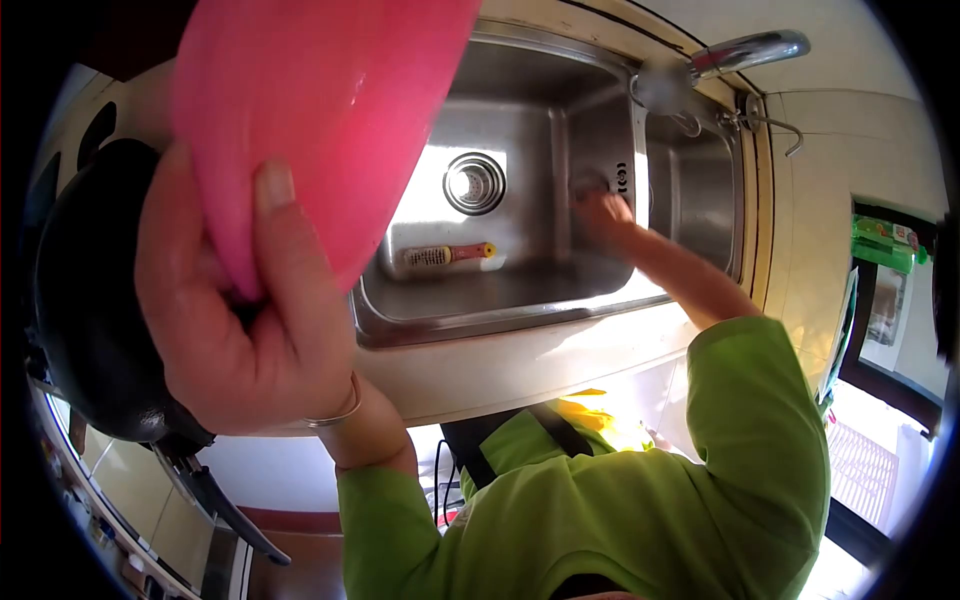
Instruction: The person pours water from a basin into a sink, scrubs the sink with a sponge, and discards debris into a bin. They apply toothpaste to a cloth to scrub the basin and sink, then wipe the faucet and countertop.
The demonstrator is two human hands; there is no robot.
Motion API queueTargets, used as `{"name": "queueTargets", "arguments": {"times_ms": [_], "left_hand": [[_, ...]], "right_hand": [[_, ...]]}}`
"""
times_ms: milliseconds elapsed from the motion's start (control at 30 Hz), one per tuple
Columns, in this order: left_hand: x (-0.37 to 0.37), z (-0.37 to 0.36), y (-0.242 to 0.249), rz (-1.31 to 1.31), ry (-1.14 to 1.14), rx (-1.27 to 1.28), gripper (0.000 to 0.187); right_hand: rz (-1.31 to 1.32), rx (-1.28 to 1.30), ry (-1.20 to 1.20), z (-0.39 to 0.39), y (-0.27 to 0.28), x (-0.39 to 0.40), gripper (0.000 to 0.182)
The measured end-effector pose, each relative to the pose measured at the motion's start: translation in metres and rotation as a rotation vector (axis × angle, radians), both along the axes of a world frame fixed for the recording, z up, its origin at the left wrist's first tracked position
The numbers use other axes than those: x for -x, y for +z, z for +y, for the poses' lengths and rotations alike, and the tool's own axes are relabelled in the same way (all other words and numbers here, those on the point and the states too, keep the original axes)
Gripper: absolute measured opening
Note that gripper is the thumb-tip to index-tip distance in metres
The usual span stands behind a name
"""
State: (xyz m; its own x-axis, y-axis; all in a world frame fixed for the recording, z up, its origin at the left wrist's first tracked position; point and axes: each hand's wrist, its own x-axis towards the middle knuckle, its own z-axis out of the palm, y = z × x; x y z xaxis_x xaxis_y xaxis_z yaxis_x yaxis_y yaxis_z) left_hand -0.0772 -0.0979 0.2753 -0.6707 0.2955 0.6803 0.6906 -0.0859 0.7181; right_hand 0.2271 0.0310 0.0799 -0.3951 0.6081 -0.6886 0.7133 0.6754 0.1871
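A smooth pink plastic basin [320,110] is held up close to the camera at the upper left, and its top runs out of view. My left hand [240,290] grips its lower edge, thumb on the near face and fingers behind. Over the right part of the steel sink [525,270], my right hand [605,210] is smeared by motion. A dark blur [588,185] shows at its fingertips; what it is I cannot make out. On the sink floor lies a small grater-like tool [450,254] with a red and yellow handle, below the drain [474,184].
A chrome faucet [750,55] reaches over the divider towards a smaller second basin [695,180]. Left of the sink, a black wok or pan [95,300] stands with its handle [235,515] pointing down. The pale counter edge [500,370] runs in front.
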Motion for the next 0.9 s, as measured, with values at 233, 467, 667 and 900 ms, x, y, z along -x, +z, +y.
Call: {"name": "queueTargets", "arguments": {"times_ms": [233, 467, 667, 900], "left_hand": [[0.007, -0.003, 0.003, 0.129, 0.022, 0.106, 0.025], [0.006, 0.002, -0.006, 0.094, -0.131, -0.009, 0.027], [0.007, 0.006, -0.015, 0.132, -0.154, -0.040, 0.027], [0.007, -0.006, -0.003, 0.253, -0.114, 0.141, 0.024]], "right_hand": [[0.113, -0.268, -0.150, 0.037, -0.001, -0.010, 0.027], [-0.050, -0.461, 0.368, 0.150, -0.099, 0.004, 0.041], [-0.078, -0.279, 0.180, 0.072, -0.071, 0.024, 0.031], [0.024, 0.149, -0.155, -0.029, -0.014, -0.010, 0.030]]}}
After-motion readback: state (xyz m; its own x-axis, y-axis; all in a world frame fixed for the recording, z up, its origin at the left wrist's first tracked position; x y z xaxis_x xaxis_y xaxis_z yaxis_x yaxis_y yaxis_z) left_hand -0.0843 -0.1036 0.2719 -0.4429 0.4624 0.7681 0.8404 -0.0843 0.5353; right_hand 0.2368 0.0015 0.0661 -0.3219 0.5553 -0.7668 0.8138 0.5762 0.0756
